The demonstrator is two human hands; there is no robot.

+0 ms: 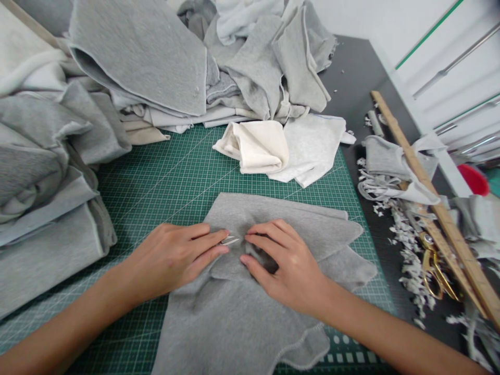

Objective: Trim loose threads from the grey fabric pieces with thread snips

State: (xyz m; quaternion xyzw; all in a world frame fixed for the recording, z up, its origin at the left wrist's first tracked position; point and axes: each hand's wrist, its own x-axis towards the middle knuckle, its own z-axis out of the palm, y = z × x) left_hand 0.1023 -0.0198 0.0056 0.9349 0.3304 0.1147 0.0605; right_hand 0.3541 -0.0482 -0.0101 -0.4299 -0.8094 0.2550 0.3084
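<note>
Two short pointed metal blades, apparently thread snips [230, 240], stick out from between the thumb and fingers of my left hand [172, 255], which is closed on them. The blade tips point right, just above a grey knit fabric piece [234, 312] lying layered in front of me. My right hand [289, 260] touches this fabric with curved fingertips. Its thumb and forefinger are apart, with a bit of grey cloth showing between them. The handle of the snips is hidden inside my left hand.
A green cutting mat [156, 182] lies beneath the fabric. Grey fabric pieces [140, 52] are heaped at the back and left. Folded cream cloth [261, 146] lies beyond my hands. To the right are gold-handled scissors [433, 271], wooden rulers [425, 182] and fabric scraps [410, 260].
</note>
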